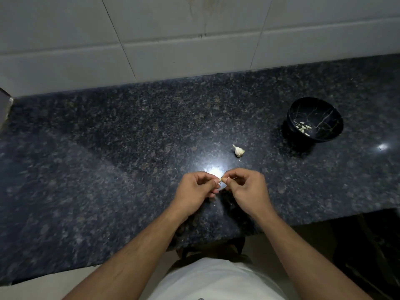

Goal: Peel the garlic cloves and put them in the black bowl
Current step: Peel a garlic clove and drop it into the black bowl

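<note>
My left hand [200,188] and my right hand [245,187] meet above the middle of the dark granite counter [108,148]. Both pinch one small garlic clove [221,180] between their fingertips; most of it is hidden by my fingers. A partial garlic bulb [238,150] lies on the counter just beyond my right hand. The black bowl [320,114] with thin pale veins stands at the far right, and several peeled cloves [305,128] lie in its bottom.
A white tiled wall [194,40] rises behind the counter. The counter's front edge runs below my forearms, and it steps back at the right, where a dark space [368,245] opens. A grey object [5,107] shows at the far left edge.
</note>
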